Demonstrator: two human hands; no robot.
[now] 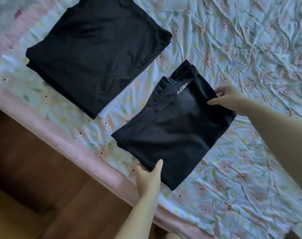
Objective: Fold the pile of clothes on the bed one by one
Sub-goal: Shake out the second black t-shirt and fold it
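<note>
The bed [250, 49], under a crumpled floral sheet, carries two dark items and no loose pile in view, so the folding seems nearly done. A folded black stack [95, 54] lies far left; a white layer peeks from beneath it. Nearer, a folded black garment [178, 131] is pinched at its near edge by the left hand [149, 176] and at its far right edge by the right hand [231, 99]. Fingers under the cloth are hidden; its label is unreadable.

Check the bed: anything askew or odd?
Mostly tidy. A white edge pokes out from under the folded black stack at its near corner. The black garment that the left hand and right hand hold has bunched top edges.
</note>
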